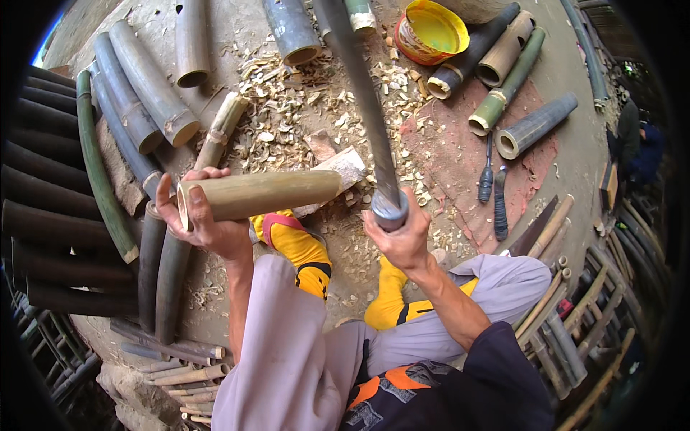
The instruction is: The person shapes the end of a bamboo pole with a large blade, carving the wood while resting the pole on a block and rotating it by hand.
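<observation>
My left hand (224, 235) is closed around the left end of a pale, peeled bamboo tube (269, 195). The thumb presses on its near side, and the tube lies nearly level, pointing right. My right hand (405, 243) grips the grey, round handle of a long dark-bladed machete (368, 115). Its blade rises away from me past the top of the view, just right of the tube's far end and apart from it. A pale wooden block (343, 167) lies on the ground behind that end. A narrower bamboo stick (221, 129) leans behind my left fingers.
Wood chips (277, 108) cover the ground ahead. Cut bamboo tubes (154, 82) lie at far left, beside a dark stack (54, 215). More tubes (537, 123) rest on a reddish mat (528, 169) with two dark-handled tools (500, 208). A yellow bucket (431, 32) stands behind.
</observation>
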A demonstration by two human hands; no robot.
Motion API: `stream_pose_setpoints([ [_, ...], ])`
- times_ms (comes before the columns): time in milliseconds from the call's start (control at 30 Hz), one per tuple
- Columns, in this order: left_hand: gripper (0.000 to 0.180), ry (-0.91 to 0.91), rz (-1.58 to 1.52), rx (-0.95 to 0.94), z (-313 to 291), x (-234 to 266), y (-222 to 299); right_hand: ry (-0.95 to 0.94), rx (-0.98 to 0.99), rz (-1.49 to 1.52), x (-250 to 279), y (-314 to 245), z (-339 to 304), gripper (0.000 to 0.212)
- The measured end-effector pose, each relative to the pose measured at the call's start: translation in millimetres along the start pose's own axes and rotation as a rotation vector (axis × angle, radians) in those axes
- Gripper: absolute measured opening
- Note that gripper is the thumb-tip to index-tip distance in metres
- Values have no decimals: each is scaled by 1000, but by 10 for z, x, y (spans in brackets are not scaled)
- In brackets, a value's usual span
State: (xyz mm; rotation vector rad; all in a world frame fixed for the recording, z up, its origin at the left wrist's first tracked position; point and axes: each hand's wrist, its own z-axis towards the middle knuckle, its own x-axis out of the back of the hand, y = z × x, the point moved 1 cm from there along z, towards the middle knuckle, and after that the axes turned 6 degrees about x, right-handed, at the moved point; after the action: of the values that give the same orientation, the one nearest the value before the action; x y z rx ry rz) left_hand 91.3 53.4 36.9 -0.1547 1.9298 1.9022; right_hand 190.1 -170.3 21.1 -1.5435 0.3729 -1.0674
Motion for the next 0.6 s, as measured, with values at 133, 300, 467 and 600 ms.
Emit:
stream_pose_setpoints([
  [133,40,0,23,-18,-89,-118,-29,-119,-63,-138,-209,626,-145,29],
  [300,41,-93,3,-4,-95,76,13,-298,-307,-98,-83,603,-94,25],
  [467,43,-221,-39,-15,-92,156,-20,6,-26,172,-79,168,-75,24],
  [600,46,-323,-31,-78,-107,3,-90,-309,-188,-70,-204,787,-96,22],
])
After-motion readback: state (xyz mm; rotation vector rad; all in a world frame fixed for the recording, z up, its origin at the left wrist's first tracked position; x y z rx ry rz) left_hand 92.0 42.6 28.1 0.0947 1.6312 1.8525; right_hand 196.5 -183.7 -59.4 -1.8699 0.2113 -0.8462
